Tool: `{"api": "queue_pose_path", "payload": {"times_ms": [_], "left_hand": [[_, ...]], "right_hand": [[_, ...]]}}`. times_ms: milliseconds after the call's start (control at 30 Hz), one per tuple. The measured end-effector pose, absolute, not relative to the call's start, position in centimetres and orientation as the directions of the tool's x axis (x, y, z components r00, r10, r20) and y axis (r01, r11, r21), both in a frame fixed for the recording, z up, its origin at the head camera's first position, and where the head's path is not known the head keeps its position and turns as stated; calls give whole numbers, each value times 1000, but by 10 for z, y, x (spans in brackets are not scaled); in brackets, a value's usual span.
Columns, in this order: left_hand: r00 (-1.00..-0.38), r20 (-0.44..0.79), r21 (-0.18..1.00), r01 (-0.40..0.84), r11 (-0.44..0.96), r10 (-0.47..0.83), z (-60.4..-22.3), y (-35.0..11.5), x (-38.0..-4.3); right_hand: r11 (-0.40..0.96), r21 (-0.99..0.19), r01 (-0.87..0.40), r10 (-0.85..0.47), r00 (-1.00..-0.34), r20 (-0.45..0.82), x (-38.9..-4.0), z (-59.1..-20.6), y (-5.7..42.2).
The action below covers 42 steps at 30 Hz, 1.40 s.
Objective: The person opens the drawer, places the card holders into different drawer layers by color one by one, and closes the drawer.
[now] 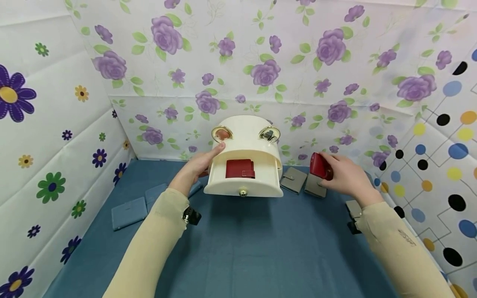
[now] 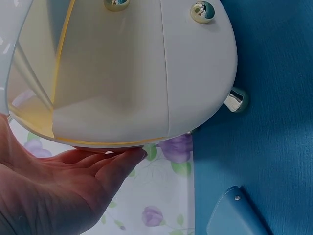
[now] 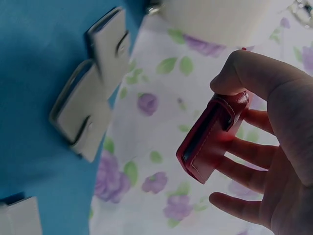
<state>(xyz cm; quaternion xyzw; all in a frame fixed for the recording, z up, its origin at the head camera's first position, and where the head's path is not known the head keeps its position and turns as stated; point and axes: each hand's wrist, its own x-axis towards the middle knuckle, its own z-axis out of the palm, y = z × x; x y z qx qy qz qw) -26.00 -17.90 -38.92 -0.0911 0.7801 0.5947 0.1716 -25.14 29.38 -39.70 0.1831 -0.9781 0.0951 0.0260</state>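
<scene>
A cream box (image 1: 247,142) with gold-ringed round ornaments on top stands by the back wall, its drawer (image 1: 223,187) pulled out. Inside the drawer lies a red wallet (image 1: 238,169) with a strap. My left hand (image 1: 193,167) rests against the box's left side, fingers extended along it in the left wrist view. My right hand (image 1: 344,176) pinches another red wallet (image 1: 318,166) between thumb and fingers, right of the box. In the right wrist view, this small wallet (image 3: 210,142) is held up with its strap near the thumb.
Grey wallets (image 1: 293,180) lie on the blue cloth right of the box, with another grey one (image 1: 353,208) by the right sleeve. Blue wallets (image 1: 129,213) lie at the left, partly behind the left arm. Patterned walls enclose the back and both sides.
</scene>
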Motion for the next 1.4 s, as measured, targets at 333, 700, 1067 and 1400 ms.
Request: {"api": "queue_pose_path", "payload": {"times_ms": [333, 700, 1067, 1400], "left_hand": [[-925, -376, 896, -345, 279, 62, -389, -180, -259], [-925, -375, 897, -346, 276, 59, -390, -181, -259], [-927, -370, 900, -341, 270, 63, -390, -181, -259], [-927, -370, 901, -342, 266, 64, -393, -180, -261]], "right_hand": [[881, -176, -440, -407, -893, 194, -239, -377, 267], [826, -184, -533, -486, -838, 249, -219, -357, 242], [785, -181, -593, -534, -795, 288, -207, -342, 223], [732, -191, -653, -577, -745, 335, -205, -338, 207]]}}
